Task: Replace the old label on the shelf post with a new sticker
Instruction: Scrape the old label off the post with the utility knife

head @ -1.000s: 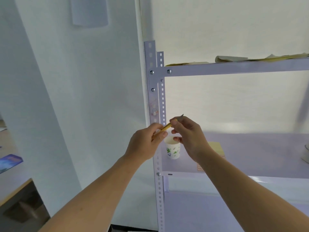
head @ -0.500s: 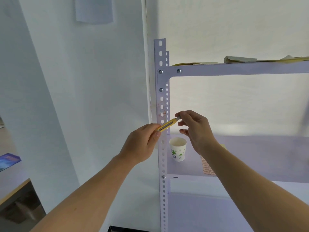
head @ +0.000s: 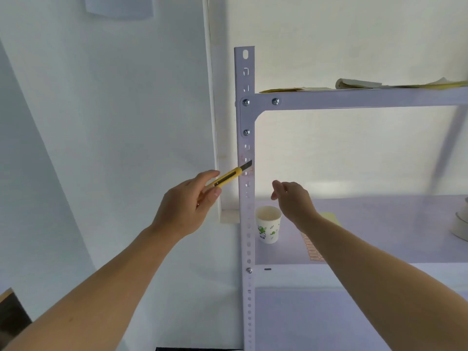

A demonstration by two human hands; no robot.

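Now that the right hand point(head: 293, 198) has released (fingers loose, empty), the left hand point(head: 184, 206) grips the knife point(head: 229, 177) at the old label point(head: 249, 168); scraping looks next.

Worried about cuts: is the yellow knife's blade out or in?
Out. A dark blade sticks from the yellow plastic utility knife, at the white perforated metal shelf post.

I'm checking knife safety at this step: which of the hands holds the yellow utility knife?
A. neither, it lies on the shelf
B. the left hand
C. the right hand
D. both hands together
B: the left hand grips the yellow utility knife with its blade at the shelf post, while the right hand holds nothing, above the paper cup.
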